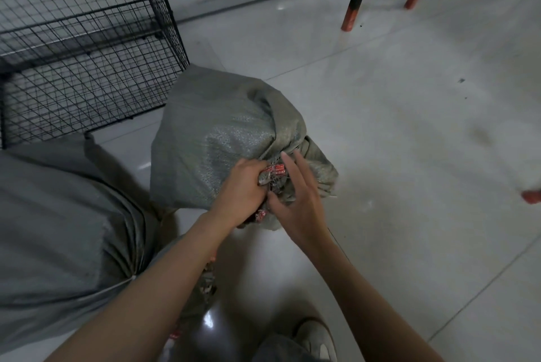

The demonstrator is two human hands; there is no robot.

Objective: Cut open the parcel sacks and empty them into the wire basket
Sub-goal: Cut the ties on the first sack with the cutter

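The woven sack (pixel 216 139) looks soft, bulky, probably heavy; its bunched, taped neck (pixel 273 175) is the handhold; left hand (pixel 241 192) clenches it; right hand (pixel 298 197) rests half-open there.

wire basket (pixel 87 48): cut off at nine and twelve o'clock.
second sack (pixel 58 230): runs past nine o'clock edge.
red-and-white tie (pixel 273 170): print unreadable, mostly under left hand (pixel 243 194).
shoe (pixel 317 338): cropped at six o'clock.
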